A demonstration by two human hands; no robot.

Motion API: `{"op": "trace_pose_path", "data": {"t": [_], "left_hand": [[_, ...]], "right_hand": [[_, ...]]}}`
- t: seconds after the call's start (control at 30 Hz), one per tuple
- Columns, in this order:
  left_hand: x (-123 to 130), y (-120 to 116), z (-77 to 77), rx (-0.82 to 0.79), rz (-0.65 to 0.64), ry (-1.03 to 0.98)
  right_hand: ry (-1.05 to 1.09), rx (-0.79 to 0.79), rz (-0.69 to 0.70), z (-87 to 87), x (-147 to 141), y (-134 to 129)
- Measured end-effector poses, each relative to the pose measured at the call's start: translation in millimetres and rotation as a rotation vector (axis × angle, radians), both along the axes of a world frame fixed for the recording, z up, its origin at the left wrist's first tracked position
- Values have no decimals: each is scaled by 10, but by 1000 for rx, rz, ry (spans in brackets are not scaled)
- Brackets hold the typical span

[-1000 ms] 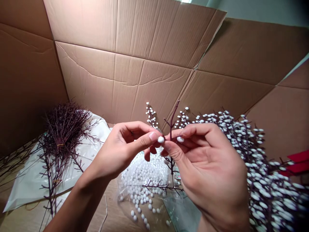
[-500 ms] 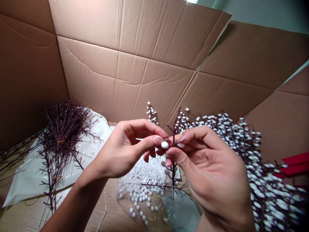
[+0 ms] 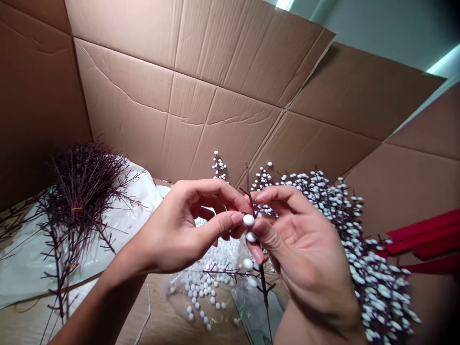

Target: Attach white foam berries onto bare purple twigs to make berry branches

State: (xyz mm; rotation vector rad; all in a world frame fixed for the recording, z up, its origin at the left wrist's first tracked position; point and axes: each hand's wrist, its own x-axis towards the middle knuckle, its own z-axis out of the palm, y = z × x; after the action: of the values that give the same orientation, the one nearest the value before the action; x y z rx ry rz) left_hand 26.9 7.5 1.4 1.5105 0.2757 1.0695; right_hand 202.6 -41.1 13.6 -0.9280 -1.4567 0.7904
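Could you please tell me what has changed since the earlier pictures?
The dark stem has tipped: its top, which leaned right, now leans left, and the white beads lower down show more clearly. The view has shifted, showing more of the red pieces. The left hand still pinches the bead nearest its thumb; the right hand still holds the stem.

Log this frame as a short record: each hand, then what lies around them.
Left hand: fingertips at a white bead
Right hand: holding a dark twig, roughly upright
Left side: bundle of bare twigs on white plastic
Middle, below hands: many loose white beads
Right side: white-beaded branches; red pieces, identity unclear
Backdrop: cardboard panels
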Motion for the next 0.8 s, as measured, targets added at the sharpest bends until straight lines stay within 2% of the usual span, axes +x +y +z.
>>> {"op": "trace_pose_path", "data": {"t": [0.17, 0.3, 0.43, 0.6, 0.7, 0.8], "left_hand": [[1, -25, 14, 33, 26, 0], [33, -31, 33, 60, 139, -40], [92, -30, 22, 138, 328, -30], [164, -27, -43, 289, 487, -5], [203, -28, -65, 298, 496, -28], [229, -35, -68, 281, 485, -49]], "right_hand": [[-55, 0, -1, -7, 21, -37], [-78, 122, -26, -15, 0, -84], [-101, 290, -174, -36, -70, -86], [-306, 457, -344, -64, -164, -45], [-383, 504, -418, -71, -186, -20], [-381, 486, -420, -80, -188, -10]]}}
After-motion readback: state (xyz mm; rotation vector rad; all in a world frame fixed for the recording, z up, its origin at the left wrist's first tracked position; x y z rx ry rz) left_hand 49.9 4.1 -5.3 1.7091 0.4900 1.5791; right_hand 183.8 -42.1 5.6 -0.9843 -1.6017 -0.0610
